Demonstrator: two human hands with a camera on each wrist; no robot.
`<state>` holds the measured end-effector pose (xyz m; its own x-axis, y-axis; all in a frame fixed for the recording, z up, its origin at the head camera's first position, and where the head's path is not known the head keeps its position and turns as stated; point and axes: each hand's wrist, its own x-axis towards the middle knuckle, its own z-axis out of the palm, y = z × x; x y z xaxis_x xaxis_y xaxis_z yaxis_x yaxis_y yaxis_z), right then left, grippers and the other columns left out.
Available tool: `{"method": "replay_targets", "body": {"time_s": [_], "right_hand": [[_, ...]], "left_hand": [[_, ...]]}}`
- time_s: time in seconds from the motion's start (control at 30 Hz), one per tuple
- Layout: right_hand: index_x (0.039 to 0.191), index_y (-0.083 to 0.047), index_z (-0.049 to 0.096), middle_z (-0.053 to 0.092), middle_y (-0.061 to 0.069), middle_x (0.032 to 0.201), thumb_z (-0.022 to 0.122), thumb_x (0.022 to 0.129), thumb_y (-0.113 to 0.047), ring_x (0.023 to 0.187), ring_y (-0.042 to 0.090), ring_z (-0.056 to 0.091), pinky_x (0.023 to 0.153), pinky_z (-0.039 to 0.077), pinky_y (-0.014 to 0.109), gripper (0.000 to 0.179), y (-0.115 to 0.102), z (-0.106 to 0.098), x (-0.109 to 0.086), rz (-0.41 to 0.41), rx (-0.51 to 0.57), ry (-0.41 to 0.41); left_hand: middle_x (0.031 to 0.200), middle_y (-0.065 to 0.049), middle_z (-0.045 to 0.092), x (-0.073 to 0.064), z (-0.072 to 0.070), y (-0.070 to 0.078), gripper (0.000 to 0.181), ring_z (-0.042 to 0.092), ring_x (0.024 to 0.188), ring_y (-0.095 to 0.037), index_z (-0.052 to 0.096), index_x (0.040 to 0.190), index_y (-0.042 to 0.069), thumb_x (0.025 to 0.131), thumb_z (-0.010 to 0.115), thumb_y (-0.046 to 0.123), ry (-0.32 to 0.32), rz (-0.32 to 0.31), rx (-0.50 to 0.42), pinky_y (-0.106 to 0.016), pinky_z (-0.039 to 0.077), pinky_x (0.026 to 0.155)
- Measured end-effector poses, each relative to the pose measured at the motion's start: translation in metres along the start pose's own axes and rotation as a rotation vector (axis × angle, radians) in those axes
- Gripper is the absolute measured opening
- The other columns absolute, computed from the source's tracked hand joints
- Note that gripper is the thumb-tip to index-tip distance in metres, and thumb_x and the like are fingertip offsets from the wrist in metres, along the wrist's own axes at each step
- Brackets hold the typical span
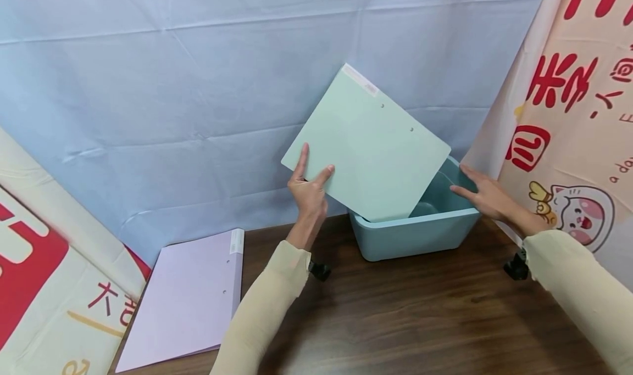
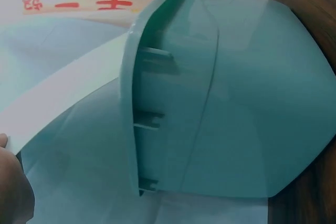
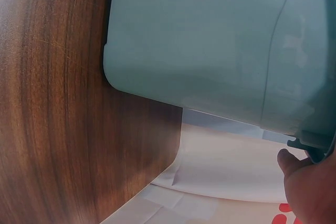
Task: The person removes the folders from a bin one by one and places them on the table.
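My left hand (image 1: pixel 310 194) grips a pale green file folder (image 1: pixel 371 150) by its lower left edge, thumb and index finger across the face towards me. The folder is tilted, its lower corner dipping inside the rim of a blue-green plastic bin (image 1: pixel 415 235). In the left wrist view, the folder's edge (image 2: pixel 68 93) runs up to the bin's rim (image 2: pixel 127 66). My right hand (image 1: pixel 487 196) holds the bin's right rim, the thumb on the inner side. The right wrist view has a fingertip (image 3: pixel 286 160) beside the bin's outer wall (image 3: pixel 199 40).
A lilac file folder (image 1: pixel 185 298) lies flat at the left of the dark wooden table (image 1: pixel 386 320). Pale blue cloth (image 1: pixel 222 89) hangs behind the table. Printed banners hang on the left (image 1: pixel 59 287) and right (image 1: pixel 568 128), the right one close beside my right hand.
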<state>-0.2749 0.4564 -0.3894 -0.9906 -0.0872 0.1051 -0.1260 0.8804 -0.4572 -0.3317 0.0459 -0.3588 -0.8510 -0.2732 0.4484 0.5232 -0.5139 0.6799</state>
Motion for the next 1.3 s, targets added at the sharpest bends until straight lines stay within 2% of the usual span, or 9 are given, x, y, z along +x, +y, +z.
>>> {"method": "replay_targets", "body": {"time_s": [0.33,0.6,0.87,1.3], "right_hand": [[0.167,0.003,0.006,0.013,0.040,0.167,0.051,0.110,-0.048,0.153,0.061,0.014,0.117,0.016,0.080,0.089,0.000,0.000,-0.001,-0.002,-0.004,0.001],[0.167,0.003,0.005,0.012,0.040,0.168,0.052,0.110,-0.047,0.152,0.062,0.014,0.117,0.016,0.081,0.090,0.000,0.000,-0.001,0.006,0.006,0.001],[0.168,0.001,0.004,0.012,0.039,0.168,0.052,0.110,-0.047,0.152,0.063,0.014,0.115,0.017,0.082,0.090,-0.001,-0.001,-0.003,0.006,0.014,0.000],[0.168,0.001,0.005,0.014,0.039,0.168,0.052,0.110,-0.047,0.152,0.062,0.016,0.116,0.017,0.081,0.089,-0.002,0.000,-0.001,-0.004,0.006,0.017]], "left_hand": [[0.155,0.001,0.058,0.004,-0.010,0.011,0.087,0.060,0.137,-0.023,0.064,0.148,0.019,0.075,0.081,-0.025,0.034,-0.002,-0.075,-0.037,0.060,0.096],[0.157,-0.002,0.056,0.009,-0.018,0.024,0.086,0.062,0.133,-0.026,0.061,0.150,0.012,0.076,0.077,-0.029,0.066,0.026,-0.144,-0.035,0.062,0.093],[0.151,-0.008,0.062,0.016,-0.024,0.042,0.087,0.066,0.123,-0.025,0.059,0.152,0.012,0.077,0.075,-0.029,0.123,0.055,-0.188,-0.035,0.063,0.088],[0.150,-0.009,0.062,0.020,-0.041,0.066,0.088,0.068,0.121,-0.027,0.057,0.154,0.014,0.080,0.074,-0.028,0.125,0.089,-0.209,-0.040,0.063,0.089]]}}
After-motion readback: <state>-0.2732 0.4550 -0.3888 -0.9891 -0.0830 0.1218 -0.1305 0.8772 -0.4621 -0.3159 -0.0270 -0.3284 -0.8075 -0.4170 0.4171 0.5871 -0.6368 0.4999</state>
